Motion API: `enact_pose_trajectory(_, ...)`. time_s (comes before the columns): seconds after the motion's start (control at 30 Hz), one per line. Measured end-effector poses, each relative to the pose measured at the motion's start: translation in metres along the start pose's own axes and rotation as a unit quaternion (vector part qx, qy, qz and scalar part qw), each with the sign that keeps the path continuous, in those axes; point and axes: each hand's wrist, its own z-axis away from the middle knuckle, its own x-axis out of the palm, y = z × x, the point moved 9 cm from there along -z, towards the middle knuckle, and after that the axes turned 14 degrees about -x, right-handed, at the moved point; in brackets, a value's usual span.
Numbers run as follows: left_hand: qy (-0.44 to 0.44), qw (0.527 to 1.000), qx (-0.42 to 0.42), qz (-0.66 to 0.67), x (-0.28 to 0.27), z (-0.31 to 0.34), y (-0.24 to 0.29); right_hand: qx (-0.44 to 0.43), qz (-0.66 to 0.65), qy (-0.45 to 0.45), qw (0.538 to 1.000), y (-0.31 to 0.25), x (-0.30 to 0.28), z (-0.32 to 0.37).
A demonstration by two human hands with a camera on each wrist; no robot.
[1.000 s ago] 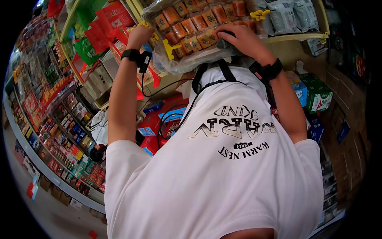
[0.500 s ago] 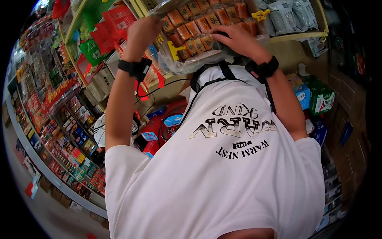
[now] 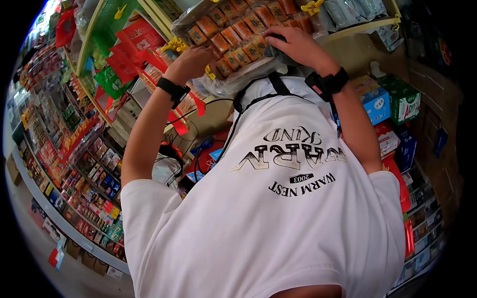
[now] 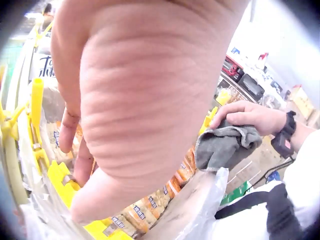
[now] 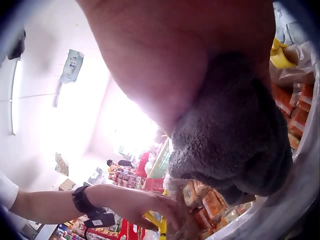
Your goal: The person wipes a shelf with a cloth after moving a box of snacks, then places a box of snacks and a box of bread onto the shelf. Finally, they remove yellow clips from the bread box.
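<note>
My left hand [image 3: 193, 63] is at the near left corner of a plastic-lined tray [image 3: 248, 69]. Its thumb and fingers pinch a yellow clip [image 4: 62, 182] on the tray's edge; the hand covers part of the clip. Rows of small orange-and-tan wrapped snack packs [image 3: 231, 36] fill the tray. A crumpled grey cloth [image 4: 222, 145] is gripped in my right hand [image 3: 298, 47], over the near side of the tray. Another yellow clip [image 3: 175, 44] sits at the tray's far left corner, and one more yellow clip [image 3: 312, 7] is at the right.
Silver-grey bags [image 3: 343, 12] lie on the shelf to the right. Red packages [image 3: 141, 35] and a green basket [image 3: 107, 30] are at the left. Below the shelf stand a green box [image 3: 401, 99] and a blue box [image 3: 376, 104]. A black cable [image 3: 208, 102] hangs near my left forearm.
My left hand has left the clip at the far left corner and come down to the near left one. My right hand keeps the cloth at the tray's near side, shifting little.
</note>
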Motion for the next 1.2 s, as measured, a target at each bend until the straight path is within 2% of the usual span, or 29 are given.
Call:
enact_pose_trajectory(0.07, 0.034, 0.999, 0.005, 0.028, -0.008, 0.013, 0.010, -0.005, -0.005, -0.011, 1.000, -0.001, 0.004, -0.004)
enact_pose_trajectory(0.17, 0.050, 0.997, -0.044, 0.044, -0.013, 0.027, 0.013, -0.015, -0.016, -0.010, 1.000, -0.007, 0.006, -0.010)
enact_pose_trajectory(0.23, 0.115, 0.992, -0.041, -0.043, -0.019, 0.037, 0.019, -0.026, -0.010, -0.011, 1.000, -0.005, 0.008, -0.014)
enact_pose_trajectory(0.27, 0.115, 0.992, -0.041, -0.043, -0.017, 0.036, 0.016, -0.037, 0.001, -0.010, 0.999, -0.005, 0.007, -0.017)
enact_pose_trajectory(0.33, 0.144, 0.981, -0.020, -0.132, -0.013, 0.038, 0.016, -0.025, 0.009, -0.030, 0.999, -0.004, 0.011, -0.021)
enact_pose_trajectory(0.37, 0.144, 0.981, -0.020, -0.132, -0.013, 0.038, 0.012, -0.014, 0.024, -0.050, 0.998, -0.003, 0.011, -0.022)
enact_pose_trajectory(0.43, 0.134, 0.975, 0.063, -0.163, -0.018, 0.046, 0.025, -0.009, 0.012, -0.044, 0.999, -0.003, 0.014, -0.021)
enact_pose_trajectory(0.47, 0.134, 0.976, 0.063, -0.163, -0.018, 0.047, 0.022, -0.011, 0.011, -0.043, 0.999, -0.003, 0.012, -0.024)
enact_pose_trajectory(0.53, 0.016, 0.958, 0.069, -0.279, 0.008, 0.046, 0.010, -0.011, 0.015, -0.033, 0.999, 0.000, 0.011, -0.024)
enact_pose_trajectory(0.67, 0.047, 0.958, 0.070, -0.275, 0.003, 0.063, 0.006, -0.018, -0.006, -0.008, 1.000, -0.003, 0.009, -0.019)
enact_pose_trajectory(0.73, 0.148, 0.952, 0.099, -0.247, -0.017, 0.065, 0.014, -0.009, -0.007, 0.021, 1.000, 0.001, 0.003, -0.015)
enact_pose_trajectory(0.8, 0.144, 0.950, 0.102, -0.257, -0.012, 0.064, 0.013, -0.001, -0.019, 0.006, 1.000, 0.004, 0.005, -0.013)
enact_pose_trajectory(0.87, 0.147, 0.946, 0.143, -0.250, -0.011, 0.061, 0.021, -0.004, -0.022, 0.014, 1.000, 0.003, 0.002, -0.009)
enact_pose_trajectory(1.2, 0.140, 0.944, 0.153, -0.258, 0.005, 0.048, 0.015, 0.024, -0.013, 0.048, 0.998, 0.011, 0.005, 0.012)
